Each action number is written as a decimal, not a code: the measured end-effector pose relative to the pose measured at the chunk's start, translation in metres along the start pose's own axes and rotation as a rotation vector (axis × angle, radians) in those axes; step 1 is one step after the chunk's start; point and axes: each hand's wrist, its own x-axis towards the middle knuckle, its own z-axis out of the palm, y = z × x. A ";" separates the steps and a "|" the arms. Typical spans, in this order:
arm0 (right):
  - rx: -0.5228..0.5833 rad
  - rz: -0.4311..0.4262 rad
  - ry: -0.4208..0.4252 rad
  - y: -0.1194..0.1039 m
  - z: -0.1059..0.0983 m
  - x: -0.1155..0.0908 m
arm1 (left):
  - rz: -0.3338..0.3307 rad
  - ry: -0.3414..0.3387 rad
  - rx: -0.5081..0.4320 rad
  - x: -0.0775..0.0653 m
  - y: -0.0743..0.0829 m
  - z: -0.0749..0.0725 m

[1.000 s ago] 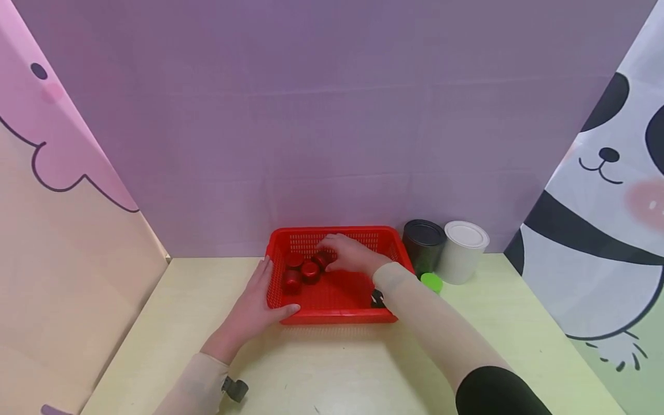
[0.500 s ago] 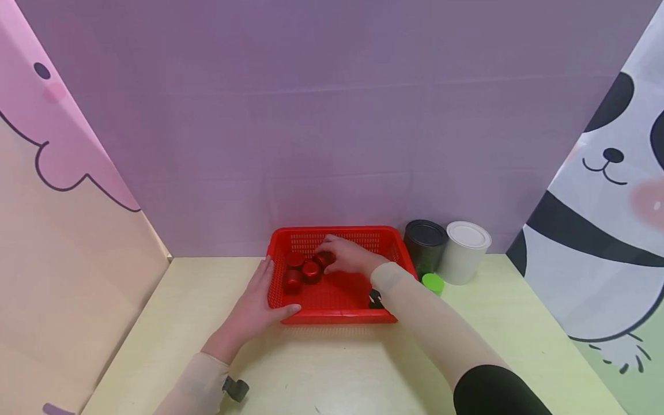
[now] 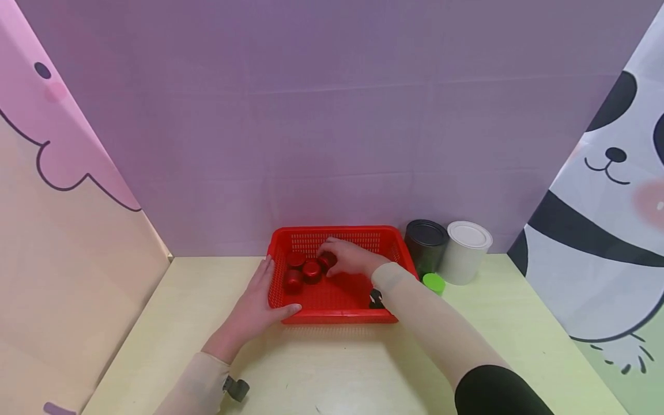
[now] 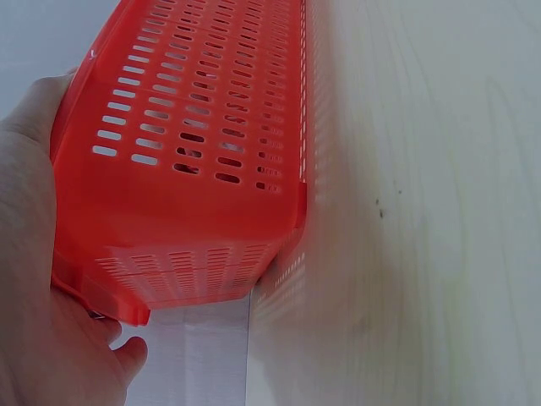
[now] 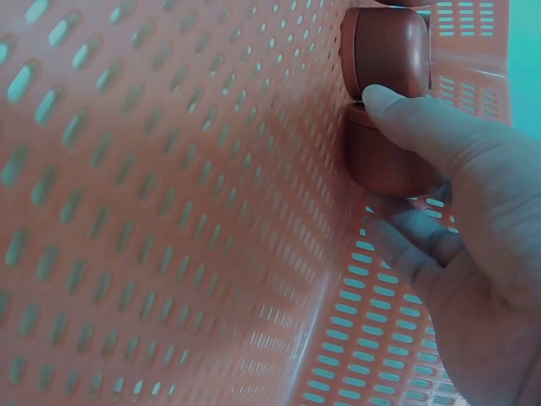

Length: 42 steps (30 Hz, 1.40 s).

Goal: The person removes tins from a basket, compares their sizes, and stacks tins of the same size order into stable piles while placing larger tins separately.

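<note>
A red plastic basket (image 3: 339,316) with slotted walls stands against the back wall. My left hand (image 3: 254,302) grips its front left corner, thumb on the front rim and fingers along the left side. Inside the basket my right hand (image 3: 354,257) holds a small red round tin (image 5: 389,161) between thumb and fingers. Several matching tins are grouped at the basket's left; one red tin (image 3: 312,271) sits just left of the held one. In the right wrist view another tin (image 5: 393,52) touches or nearly touches the held tin. The held tin's far side is hidden by my fingers.
Right of the basket stand a black canister (image 3: 426,245) and a white canister (image 3: 465,253). A green lid (image 3: 433,283) shows beside my right sleeve, and what is below it is hidden. The pale table (image 3: 321,369) extends in front; the purple wall is close behind.
My right hand and the tin in it have shifted very slightly within the basket. My left hand keeps its place on the basket corner.
</note>
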 end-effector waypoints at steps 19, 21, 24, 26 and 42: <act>0.056 -0.009 0.007 0.005 -0.004 0.005 | 0.003 0.003 -0.005 0.000 -0.003 0.000; 0.056 -0.006 0.017 0.007 -0.005 0.005 | 0.004 0.005 -0.005 0.000 -0.003 0.000; 0.063 -0.007 0.029 0.009 -0.006 0.005 | 0.006 0.004 -0.001 0.001 -0.003 0.000; 0.077 -0.010 0.033 0.009 -0.007 0.005 | 0.002 0.004 0.003 0.001 -0.003 0.000; 0.251 -0.050 0.022 0.007 -0.011 0.003 | -0.001 0.003 0.003 0.002 -0.001 0.000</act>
